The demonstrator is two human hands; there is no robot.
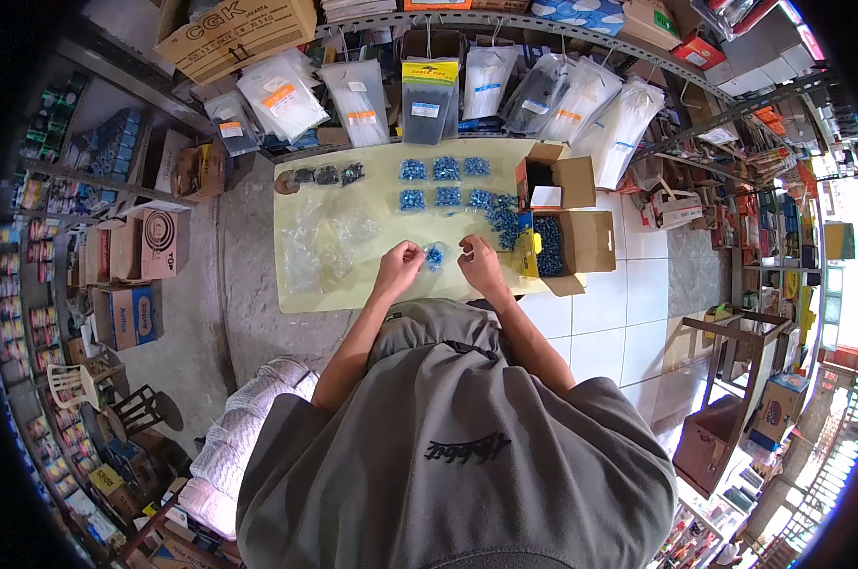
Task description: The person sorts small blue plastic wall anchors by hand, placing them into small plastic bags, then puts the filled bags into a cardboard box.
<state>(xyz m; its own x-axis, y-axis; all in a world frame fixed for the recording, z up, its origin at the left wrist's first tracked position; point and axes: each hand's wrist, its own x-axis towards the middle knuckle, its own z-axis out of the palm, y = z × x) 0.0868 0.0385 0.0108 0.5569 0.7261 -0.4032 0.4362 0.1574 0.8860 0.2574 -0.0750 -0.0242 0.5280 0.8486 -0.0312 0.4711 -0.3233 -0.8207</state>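
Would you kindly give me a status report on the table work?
Left hand beside small cluster of blue pieces; right hand on its other side; nothing visibly in the way.

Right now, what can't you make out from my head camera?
Head view:
Left hand, right hand: too small to tell whether either grip holds anything.
Blue pieces between them: shapes too small.
Table: near edge partly hidden by your lap.
Carton, upper left: top cut by picture edge.
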